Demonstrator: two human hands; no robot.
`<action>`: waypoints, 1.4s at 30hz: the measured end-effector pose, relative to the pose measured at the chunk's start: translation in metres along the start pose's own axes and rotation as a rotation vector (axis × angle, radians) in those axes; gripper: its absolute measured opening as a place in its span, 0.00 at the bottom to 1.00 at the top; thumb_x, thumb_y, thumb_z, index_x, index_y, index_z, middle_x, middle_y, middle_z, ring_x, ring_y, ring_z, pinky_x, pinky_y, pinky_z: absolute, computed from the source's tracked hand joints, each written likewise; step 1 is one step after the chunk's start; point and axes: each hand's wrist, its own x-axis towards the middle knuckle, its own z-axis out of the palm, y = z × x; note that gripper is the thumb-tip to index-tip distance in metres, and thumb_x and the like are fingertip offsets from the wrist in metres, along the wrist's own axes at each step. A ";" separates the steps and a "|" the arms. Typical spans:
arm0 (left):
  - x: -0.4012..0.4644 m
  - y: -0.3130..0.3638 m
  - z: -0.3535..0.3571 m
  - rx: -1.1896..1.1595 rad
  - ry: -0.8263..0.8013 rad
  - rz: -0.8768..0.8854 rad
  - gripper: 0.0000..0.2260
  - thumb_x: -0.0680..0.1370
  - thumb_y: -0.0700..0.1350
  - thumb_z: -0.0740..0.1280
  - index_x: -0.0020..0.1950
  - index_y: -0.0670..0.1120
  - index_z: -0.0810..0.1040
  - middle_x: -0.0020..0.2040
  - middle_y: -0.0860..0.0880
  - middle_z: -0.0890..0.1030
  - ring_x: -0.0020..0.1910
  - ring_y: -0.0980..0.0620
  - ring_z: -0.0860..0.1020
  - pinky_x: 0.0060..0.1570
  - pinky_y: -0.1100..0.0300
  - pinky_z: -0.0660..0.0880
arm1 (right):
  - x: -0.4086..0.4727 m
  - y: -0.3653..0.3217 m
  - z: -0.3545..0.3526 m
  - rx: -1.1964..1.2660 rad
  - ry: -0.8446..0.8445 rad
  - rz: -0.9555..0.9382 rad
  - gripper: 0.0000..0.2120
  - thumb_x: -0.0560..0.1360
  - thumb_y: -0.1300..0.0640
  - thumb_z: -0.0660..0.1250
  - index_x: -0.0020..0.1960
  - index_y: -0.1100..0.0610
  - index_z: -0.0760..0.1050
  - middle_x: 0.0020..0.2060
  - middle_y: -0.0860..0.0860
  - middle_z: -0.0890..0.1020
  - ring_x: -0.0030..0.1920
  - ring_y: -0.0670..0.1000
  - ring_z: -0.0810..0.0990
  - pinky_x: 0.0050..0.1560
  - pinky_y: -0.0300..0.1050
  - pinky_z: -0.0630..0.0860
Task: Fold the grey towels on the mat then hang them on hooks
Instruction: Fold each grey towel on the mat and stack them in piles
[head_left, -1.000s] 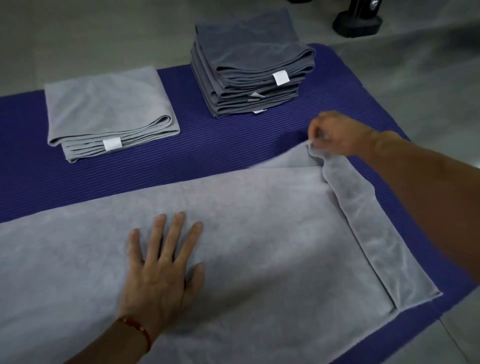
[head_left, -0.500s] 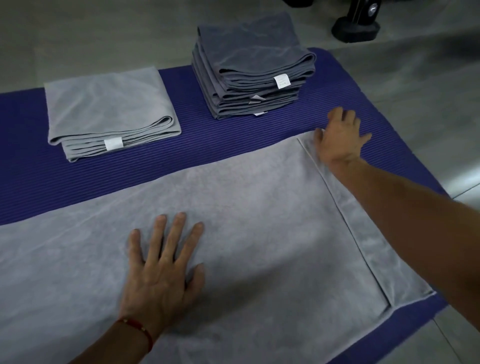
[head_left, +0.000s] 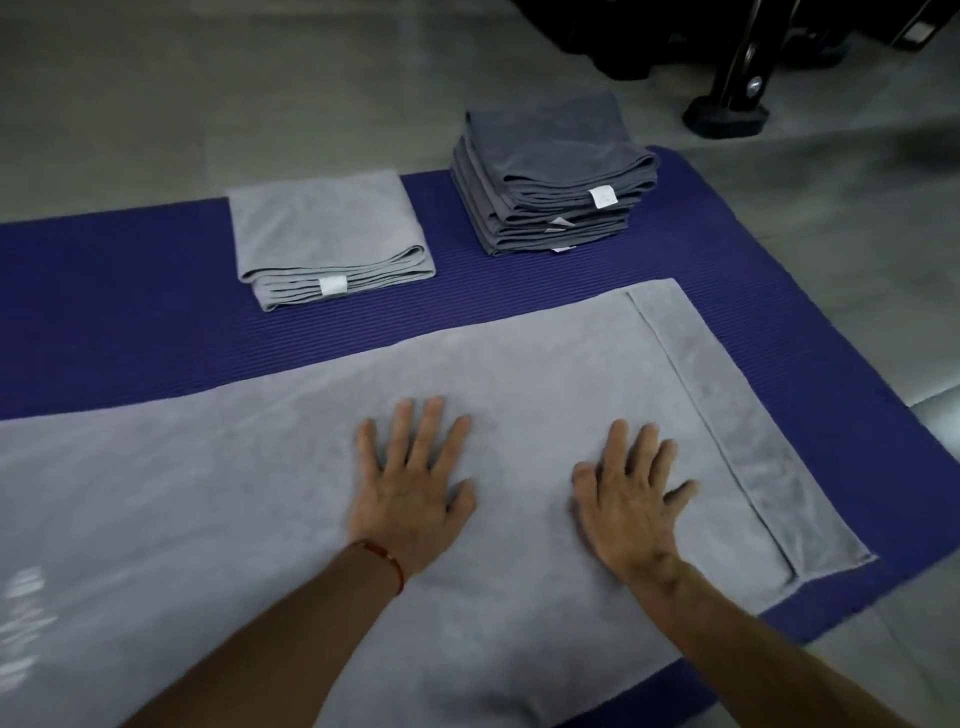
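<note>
A large pale grey towel (head_left: 291, 499), soft and short-napped, lies spread flat across a ribbed purple mat (head_left: 130, 312) on the smooth grey floor (head_left: 260, 104). Along its right end a narrow strip is doubled over, forming a straight layered band. The left hand (head_left: 410, 488) lies palm-down on the cloth with fingers straight and spread, a thin red thread around its wrist. The right hand (head_left: 631, 501) lies flat just beside it, fingers likewise splayed, holding nothing.

Half a second ago the right hand was pressing the far right corner of the towel; it has since come back toward the middle, while the left hand has stayed planted.

At the far edge of the mat sits one folded light grey towel (head_left: 327, 234), a neat rectangle with a white tag on its near edge. To its right stands a stack of darker grey towels (head_left: 553, 176), perhaps four or five, though the layers are hard to count. Two hands, one mat, one spread towel. A black stand foot (head_left: 727, 111) rests on the floor beyond.
</note>
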 end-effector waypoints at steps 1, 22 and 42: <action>-0.001 0.000 -0.001 -0.027 -0.005 0.009 0.31 0.81 0.61 0.49 0.83 0.53 0.51 0.83 0.46 0.49 0.81 0.39 0.46 0.74 0.30 0.48 | -0.019 -0.023 0.008 0.011 0.010 -0.036 0.33 0.83 0.41 0.43 0.83 0.54 0.43 0.82 0.61 0.45 0.81 0.65 0.42 0.74 0.77 0.46; -0.018 -0.302 -0.070 -0.100 -0.055 -0.523 0.09 0.77 0.35 0.63 0.54 0.42 0.80 0.57 0.38 0.79 0.55 0.35 0.77 0.54 0.45 0.76 | -0.141 -0.178 0.078 -0.020 0.159 -0.462 0.37 0.75 0.44 0.59 0.80 0.58 0.60 0.80 0.64 0.56 0.79 0.71 0.52 0.70 0.81 0.50; -0.244 -0.223 -0.007 -0.055 0.177 -0.782 0.24 0.82 0.55 0.52 0.79 0.53 0.63 0.81 0.45 0.59 0.78 0.39 0.58 0.73 0.36 0.58 | -0.143 -0.175 0.078 -0.035 0.171 -0.459 0.35 0.79 0.43 0.52 0.82 0.57 0.55 0.81 0.64 0.52 0.80 0.70 0.45 0.70 0.80 0.46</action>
